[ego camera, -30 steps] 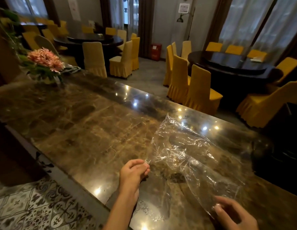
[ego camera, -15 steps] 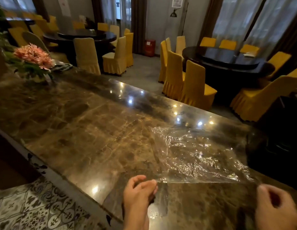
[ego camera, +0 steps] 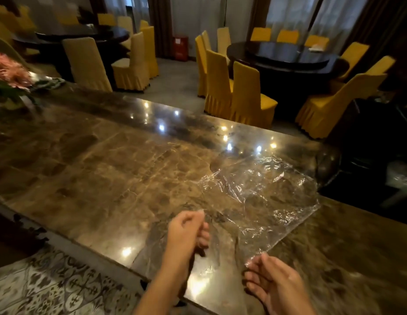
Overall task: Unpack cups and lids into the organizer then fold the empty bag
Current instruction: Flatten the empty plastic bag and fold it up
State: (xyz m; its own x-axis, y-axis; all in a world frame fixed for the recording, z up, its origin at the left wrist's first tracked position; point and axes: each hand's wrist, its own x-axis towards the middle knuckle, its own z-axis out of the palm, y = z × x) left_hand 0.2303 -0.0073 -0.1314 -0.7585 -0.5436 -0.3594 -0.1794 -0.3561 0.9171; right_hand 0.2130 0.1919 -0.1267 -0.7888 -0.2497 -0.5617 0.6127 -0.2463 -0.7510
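Left hand point(ego camera: 186, 233): fingers curled, pinching the near left corner of the clear plastic bag point(ego camera: 261, 192). The bag lies spread nearly flat on the marble counter point(ego camera: 95, 169), extending away from both sets of fingertips. Right hand point(ego camera: 275, 280): fingertips pinch the bag's near right corner.

Banquet hall: round tables point(ego camera: 286, 56), covered chairs point(ego camera: 245, 92)

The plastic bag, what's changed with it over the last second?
The clear plastic bag went from puffed up and lifted to spread flat on the marble counter. Left hand and right hand still pinch its near edge. The flowers stayed put.
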